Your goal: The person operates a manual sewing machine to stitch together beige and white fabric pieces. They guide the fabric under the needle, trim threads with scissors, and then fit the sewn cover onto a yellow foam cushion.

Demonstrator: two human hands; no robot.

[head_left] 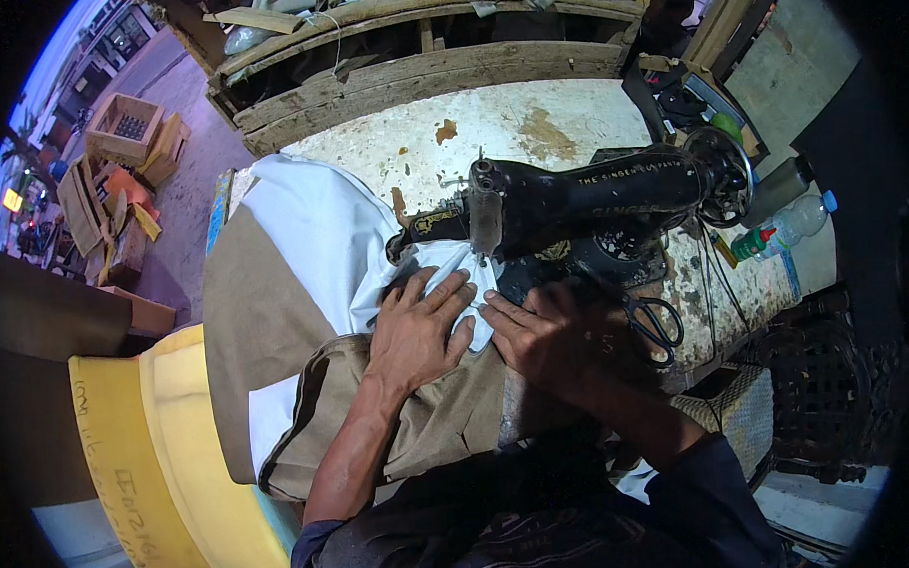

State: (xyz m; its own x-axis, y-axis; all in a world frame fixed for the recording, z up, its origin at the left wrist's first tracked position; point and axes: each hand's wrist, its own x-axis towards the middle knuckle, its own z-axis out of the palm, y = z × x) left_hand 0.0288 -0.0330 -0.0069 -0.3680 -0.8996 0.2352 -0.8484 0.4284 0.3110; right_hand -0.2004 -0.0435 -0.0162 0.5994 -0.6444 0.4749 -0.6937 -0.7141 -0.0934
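A black sewing machine point(592, 199) stands on a worn white table. Under its needle end lies white cloth point(317, 224), joined to a brown garment point(265, 301) that drapes over the table's left and front side. My left hand point(421, 325) lies on the white cloth just in front of the needle area, fingers stretched and palm down. Close on its right, my right hand point(541, 326) rests with its fingertips at the cloth's edge by the machine bed; its fingers are partly in shadow. The needle tip itself is too small to make out.
Black-handled scissors point(656, 329) lie right of my right hand. Beyond them stand a small green bottle point(751, 242), a clear plastic bottle point(803, 220) and a dark cylinder point(780, 188). Yellow foam point(180, 444) sits at the left; a wooden rack point(427, 75) borders the table's far side.
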